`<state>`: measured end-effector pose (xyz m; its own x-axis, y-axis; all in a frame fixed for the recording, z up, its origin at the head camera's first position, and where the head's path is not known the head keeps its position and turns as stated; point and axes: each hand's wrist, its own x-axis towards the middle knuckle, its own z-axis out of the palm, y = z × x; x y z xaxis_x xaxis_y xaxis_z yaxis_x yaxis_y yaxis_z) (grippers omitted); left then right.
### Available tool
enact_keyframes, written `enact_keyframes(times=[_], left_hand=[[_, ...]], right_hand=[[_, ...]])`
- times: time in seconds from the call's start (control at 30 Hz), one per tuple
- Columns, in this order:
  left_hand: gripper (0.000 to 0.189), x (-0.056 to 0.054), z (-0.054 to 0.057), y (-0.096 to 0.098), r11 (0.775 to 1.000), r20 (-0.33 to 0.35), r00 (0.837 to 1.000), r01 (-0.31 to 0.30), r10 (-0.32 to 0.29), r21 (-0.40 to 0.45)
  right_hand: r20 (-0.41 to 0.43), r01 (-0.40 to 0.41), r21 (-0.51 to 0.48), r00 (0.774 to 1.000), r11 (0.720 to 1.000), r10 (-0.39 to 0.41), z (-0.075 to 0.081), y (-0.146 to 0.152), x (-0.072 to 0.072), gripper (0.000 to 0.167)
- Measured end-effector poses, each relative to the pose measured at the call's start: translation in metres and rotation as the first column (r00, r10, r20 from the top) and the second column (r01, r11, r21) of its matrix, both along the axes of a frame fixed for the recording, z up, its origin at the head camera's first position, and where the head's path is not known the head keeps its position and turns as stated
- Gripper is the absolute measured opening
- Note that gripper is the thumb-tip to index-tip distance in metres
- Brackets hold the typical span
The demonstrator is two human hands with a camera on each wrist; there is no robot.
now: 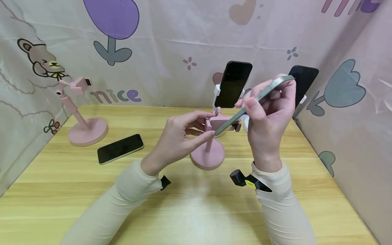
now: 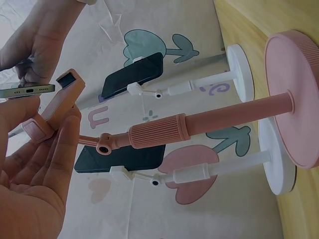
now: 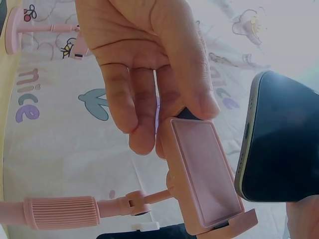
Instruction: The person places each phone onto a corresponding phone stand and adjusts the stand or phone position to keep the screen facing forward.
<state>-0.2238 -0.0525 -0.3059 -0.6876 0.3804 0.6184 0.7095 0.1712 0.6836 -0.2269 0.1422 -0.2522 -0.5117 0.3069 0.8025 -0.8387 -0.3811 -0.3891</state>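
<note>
My left hand [image 1: 180, 136] grips the end of the clamp [image 1: 221, 123] on a pink phone stand [image 1: 208, 154]. Fingers lie behind the clamp and the thumb is at its near side, as the right wrist view shows. My right hand [image 1: 271, 115] holds a smartphone [image 1: 257, 98] with a pale green edge by its sides, tilted just in front of the clamp. In the right wrist view a gap shows between the phone's dark screen [image 3: 281, 139] and the clamp's pad [image 3: 207, 172]. The phone's bottom edge, with its charging port, faces the left wrist camera.
Another pink stand [image 1: 88, 132] stands at the back left. Beside it a dark-screened phone [image 1: 120, 148] lies on the wooden table [image 1: 196, 211]. Behind my hands, two white stands hold black phones [image 1: 234, 83], the right one [image 1: 304, 80] partly hidden. A patterned cloth [image 1: 171, 51] hangs around the table.
</note>
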Motion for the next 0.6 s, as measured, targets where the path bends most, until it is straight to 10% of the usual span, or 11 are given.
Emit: enact_keyframes(times=[0.6], left_hand=[[0.030, -0.0004, 0.0001, 0.0048, 1.000, -0.009, 1.000, -0.011, 0.011, 0.021]], right_hand=[[0.000, 0.092, -0.038, 0.996, 0.995, -0.092, 0.0008, 0.0001, 0.0016, 0.042]])
